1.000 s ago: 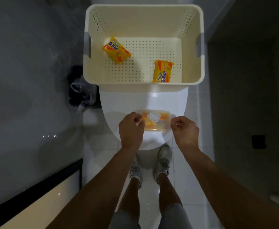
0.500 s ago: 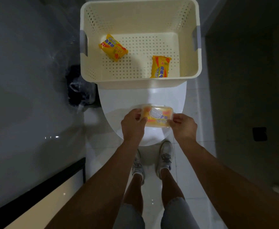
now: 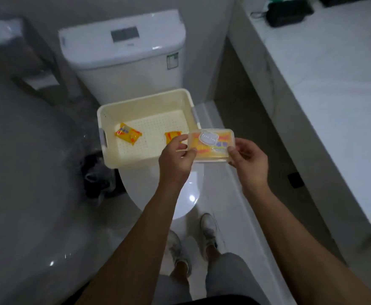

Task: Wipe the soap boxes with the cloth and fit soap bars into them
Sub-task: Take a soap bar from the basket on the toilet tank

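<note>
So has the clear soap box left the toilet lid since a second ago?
Yes. The soap box, held by left hand and right hand, is now up off the toilet lid, shifted right past the basket.

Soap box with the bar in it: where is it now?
Head view, centre-right: the soap box is held in the air between left hand and right hand, just right of the basket.

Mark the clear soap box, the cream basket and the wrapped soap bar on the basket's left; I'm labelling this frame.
clear soap box (image 3: 211,144): head view, on its lid.
cream basket (image 3: 105,113): head view, on its left wall.
wrapped soap bar (image 3: 127,133): head view, on the wrapper's middle.
</note>
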`<state>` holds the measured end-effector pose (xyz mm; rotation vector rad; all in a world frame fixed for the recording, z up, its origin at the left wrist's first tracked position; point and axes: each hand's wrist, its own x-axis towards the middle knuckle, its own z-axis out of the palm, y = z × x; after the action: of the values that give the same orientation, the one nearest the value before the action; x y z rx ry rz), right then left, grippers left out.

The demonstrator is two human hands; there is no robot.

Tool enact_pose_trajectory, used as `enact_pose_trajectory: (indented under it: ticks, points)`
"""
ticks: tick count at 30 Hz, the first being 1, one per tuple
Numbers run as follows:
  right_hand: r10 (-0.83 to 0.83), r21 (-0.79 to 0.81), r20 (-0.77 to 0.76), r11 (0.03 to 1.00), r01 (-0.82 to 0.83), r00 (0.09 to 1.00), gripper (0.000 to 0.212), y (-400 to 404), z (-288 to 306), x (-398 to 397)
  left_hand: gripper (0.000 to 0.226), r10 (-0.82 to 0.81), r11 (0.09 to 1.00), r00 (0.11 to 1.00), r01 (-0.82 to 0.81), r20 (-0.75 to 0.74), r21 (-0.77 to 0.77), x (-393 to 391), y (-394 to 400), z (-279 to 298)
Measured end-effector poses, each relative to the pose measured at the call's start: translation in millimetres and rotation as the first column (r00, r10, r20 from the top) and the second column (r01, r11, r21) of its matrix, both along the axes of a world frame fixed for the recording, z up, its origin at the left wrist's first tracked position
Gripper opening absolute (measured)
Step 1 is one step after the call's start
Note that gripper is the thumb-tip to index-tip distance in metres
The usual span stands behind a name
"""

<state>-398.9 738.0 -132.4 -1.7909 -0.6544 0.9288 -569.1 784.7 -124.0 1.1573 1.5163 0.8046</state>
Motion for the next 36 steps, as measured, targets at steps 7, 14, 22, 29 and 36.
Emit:
enact_pose_trajectory:
  ticks: [7, 14, 22, 29, 36]
  points:
    - [-0.049, 0.277, -0.019, 0.959, 0.052, 0.999, 0.024, 7.9, 118.6, 37.1, 0.051, -0.189, 0.965, 0.98, 0.176, 0.054, 0.192, 41.0, 34.9, 124.6]
    - [-0.161, 0.369, 0.009, 0.918, 0.147, 0.987, 0.03, -12.9, 185.1, 101.1, 0.037, -0.36, 0.882, 0.931, 0.318, 0.062, 0.347, 110.8, 49.6, 184.5]
    - [-0.297, 0.366, 0.003, 0.889, 0.275, 0.955, 0.024, -35.6, 194.7, 207.5, 0.025, -0.459, 0.843, 0.886, 0.412, 0.064, 0.345, 236.3, 52.7, 190.7]
    - [-0.393, 0.343, 0.037, 0.868, 0.358, 0.919, 0.03, -66.3, 192.2, 326.4, 0.021, -0.598, 0.759, 0.8, 0.547, 0.048, 0.353, 372.3, 42.0, 191.8]
    - [-0.567, 0.319, 0.015, 0.783, 0.533, 0.824, 0.033, -105.2, 179.0, 417.7, 0.024, -0.713, 0.67, 0.699, 0.659, 0.049, 0.342, 486.9, 15.4, 189.1]
